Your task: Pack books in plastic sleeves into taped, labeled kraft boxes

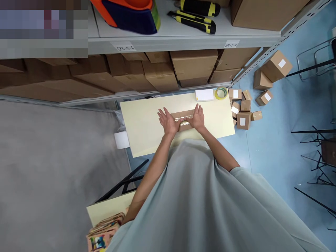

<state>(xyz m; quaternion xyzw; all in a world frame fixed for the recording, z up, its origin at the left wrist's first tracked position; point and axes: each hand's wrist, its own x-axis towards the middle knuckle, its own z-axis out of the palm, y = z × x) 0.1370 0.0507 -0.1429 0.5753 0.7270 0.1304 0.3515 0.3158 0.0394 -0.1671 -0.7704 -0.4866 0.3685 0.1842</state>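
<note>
On the cream tabletop (147, 122) lies a small brown cardboard box (186, 126), with shiny clear tape (183, 119) running across its upper face. My left hand (167, 121) rests at the box's left end, fingers spread and thumb on the tape. At the right end, my right hand (196, 118) lies with its fingers stretched out and its thumb also touching the tape. The two thumbs point toward each other over the middle of the box. Beyond my right hand are a white box (204, 95) and a roll of tape (221, 93).
A metal shelf (168, 43) over the table's far edge holds cardboard boxes (194, 64), two utility knives (195, 21) and an orange-and-blue bin (131, 15). Several small cartons (243, 119) lie on the floor at right. Printed items (105, 232) are stacked at lower left.
</note>
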